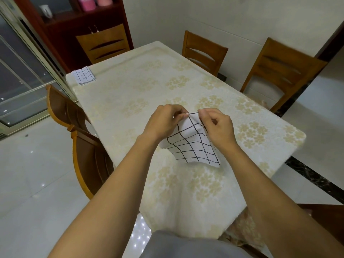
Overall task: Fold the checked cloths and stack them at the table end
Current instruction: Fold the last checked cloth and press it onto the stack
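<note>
A white cloth with a black check (193, 146) hangs in the air above the near half of the table (130, 94). My left hand (163, 121) and my right hand (216, 125) each pinch its top edge, close together, so the cloth droops below them. Its lower edge hovers just over the tabletop. At the table's far left corner lies a small stack of folded checked cloths (83, 75), far from both hands.
The table wears a cream cover with pale flower prints. Wooden chairs stand around it: two at the left (81, 138), one at the far end (104, 43), two at the right (279, 71). A dark cabinet (61, 21) stands behind the far end.
</note>
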Motion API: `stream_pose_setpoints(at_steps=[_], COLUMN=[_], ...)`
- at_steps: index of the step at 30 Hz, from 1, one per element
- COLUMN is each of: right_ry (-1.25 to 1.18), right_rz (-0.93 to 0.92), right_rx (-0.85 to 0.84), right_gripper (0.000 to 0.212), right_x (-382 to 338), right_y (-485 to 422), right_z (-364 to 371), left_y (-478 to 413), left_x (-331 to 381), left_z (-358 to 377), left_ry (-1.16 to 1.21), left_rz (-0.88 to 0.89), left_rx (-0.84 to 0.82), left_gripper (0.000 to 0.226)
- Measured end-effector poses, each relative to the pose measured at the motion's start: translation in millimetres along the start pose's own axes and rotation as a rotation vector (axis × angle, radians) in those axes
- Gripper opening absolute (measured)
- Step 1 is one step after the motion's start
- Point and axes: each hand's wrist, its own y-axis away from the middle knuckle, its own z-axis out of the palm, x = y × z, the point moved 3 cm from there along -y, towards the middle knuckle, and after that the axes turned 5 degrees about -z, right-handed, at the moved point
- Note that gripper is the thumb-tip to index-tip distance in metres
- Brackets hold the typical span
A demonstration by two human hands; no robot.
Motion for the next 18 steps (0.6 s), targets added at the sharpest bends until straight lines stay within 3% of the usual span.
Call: stream_pose_setpoints(at_steps=[5, 8, 10, 14, 16, 18], right_ry=[-0.019, -0.033, -0.066, -0.139, -0.181, -0.207], right_rz=[0.087, 0.135, 0.166, 0.208, 0.227, 0.231], right_rx=[-0.114, -0.057, -0.029, -0.05, -0.052, -0.05], right_gripper=[0.013, 0.033, 0.044, 0.057, 0.067, 0.079], right_x=[0, 1, 3, 12, 19, 24], right_y=[-5, -7, -7, -5, -5, -6], right_z=[11, 10, 8, 8, 9, 10], left_y=[4, 8, 9, 13, 16, 17], left_x=[6, 0, -13, -36, -45, -52], left_z=[0, -3, -4, -3, -2, 1], left_ry=[0.05, 0.097, 0.106, 0.287, 0.404, 0.468], left_rz=[0.052, 0.012, -0.107, -0.428, -0.555, -0.642], left_rx=[-0.034, 0.027, 0.101, 0.096, 0.09, 0.037], left_gripper=[0.015, 0.017, 0.032, 0.063, 0.065, 0.053])
